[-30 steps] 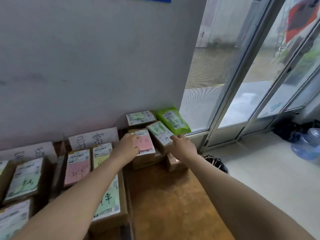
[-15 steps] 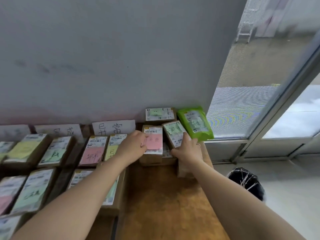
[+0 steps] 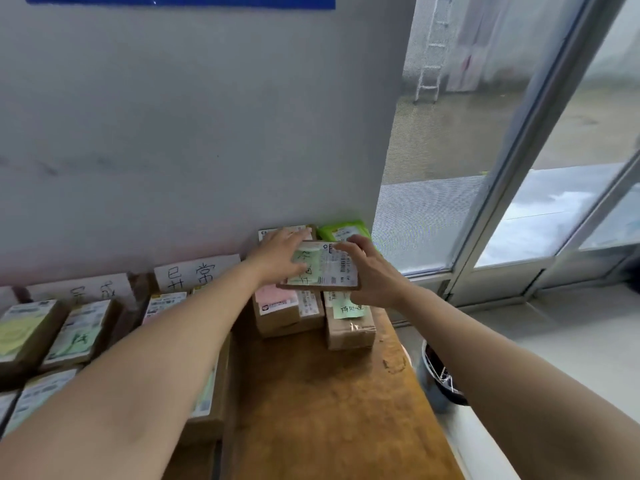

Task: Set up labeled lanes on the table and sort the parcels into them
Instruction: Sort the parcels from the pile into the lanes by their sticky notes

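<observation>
A small cardboard parcel with a green note (image 3: 320, 266) is lifted above the pile at the table's far right corner. My right hand (image 3: 372, 271) grips its right side and my left hand (image 3: 282, 252) lies against its left side, fingers stretched out. Beneath it sit a parcel with a pink note (image 3: 280, 308) and a parcel with a green note (image 3: 349, 322). A green pouch (image 3: 341, 231) and another box (image 3: 268, 233) lie behind, by the wall. Handwritten lane labels (image 3: 195, 273) lean against the wall, with rows of labeled parcels (image 3: 74, 332) in front.
The brown wooden table (image 3: 329, 403) ends at its right edge near a glass door (image 3: 519, 168). A dark bin (image 3: 441, 379) stands on the floor just right of the table. A grey wall runs behind the parcels.
The parcel with the green note has been lifted off the pile by my right hand. My left hand moved from the pink-note parcel up to the lifted parcel's left side.
</observation>
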`<state>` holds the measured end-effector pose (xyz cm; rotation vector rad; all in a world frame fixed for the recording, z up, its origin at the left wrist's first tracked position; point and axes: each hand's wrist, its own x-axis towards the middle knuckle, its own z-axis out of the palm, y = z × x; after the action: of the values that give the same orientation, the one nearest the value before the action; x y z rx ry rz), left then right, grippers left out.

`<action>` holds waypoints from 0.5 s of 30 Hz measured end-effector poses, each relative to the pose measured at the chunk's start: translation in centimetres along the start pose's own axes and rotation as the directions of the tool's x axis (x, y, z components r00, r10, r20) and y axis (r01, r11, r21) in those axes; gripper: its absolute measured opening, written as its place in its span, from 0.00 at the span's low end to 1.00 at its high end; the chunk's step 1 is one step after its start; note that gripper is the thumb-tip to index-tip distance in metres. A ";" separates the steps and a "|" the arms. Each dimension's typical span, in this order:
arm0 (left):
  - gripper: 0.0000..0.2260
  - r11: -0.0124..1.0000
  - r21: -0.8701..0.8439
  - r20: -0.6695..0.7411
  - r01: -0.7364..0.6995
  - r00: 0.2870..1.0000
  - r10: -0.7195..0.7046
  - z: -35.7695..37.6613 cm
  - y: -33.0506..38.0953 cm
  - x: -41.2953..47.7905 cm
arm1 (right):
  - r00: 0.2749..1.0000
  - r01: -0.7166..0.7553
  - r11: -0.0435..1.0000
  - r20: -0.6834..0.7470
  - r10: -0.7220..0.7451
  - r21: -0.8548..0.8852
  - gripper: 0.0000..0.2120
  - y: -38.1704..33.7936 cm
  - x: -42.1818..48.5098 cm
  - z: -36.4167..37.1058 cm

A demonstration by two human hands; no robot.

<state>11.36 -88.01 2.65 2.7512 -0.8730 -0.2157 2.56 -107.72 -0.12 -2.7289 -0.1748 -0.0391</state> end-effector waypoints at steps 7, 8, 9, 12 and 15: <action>0.36 0.978 -0.208 0.216 0.023 0.976 0.023 -2.7 0.2 -0.9 | 0.983 0.173 0.974 -0.036 -0.180 -0.147 0.41 -2.2 -0.5 -1.7; 0.32 0.961 -0.271 0.223 0.051 0.975 0.011 -2.9 -0.1 -1.2 | 0.982 0.172 0.971 -0.044 -0.181 -0.166 0.41 -2.5 -0.3 -1.8; 0.28 0.937 -0.340 0.220 0.085 0.975 -0.008 -3.1 -0.5 -1.5 | 0.984 0.156 0.975 -0.063 -0.168 -0.161 0.42 -2.9 -0.1 -1.7; 0.19 0.857 -0.483 0.144 0.181 0.982 -0.126 -2.9 -2.0 -2.5 | 0.990 0.025 0.999 -0.138 -0.029 -0.030 0.42 -4.3 0.9 -0.8; 0.19 0.767 -0.578 0.066 0.278 0.953 -0.296 -2.5 -4.0 -3.5 | 0.987 -0.136 0.991 -0.083 0.137 0.012 0.35 -4.9 2.3 1.0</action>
<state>11.20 -82.37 4.16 2.2691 -0.2854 -0.4199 4.19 -102.62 0.99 -2.7199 0.0363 -0.1139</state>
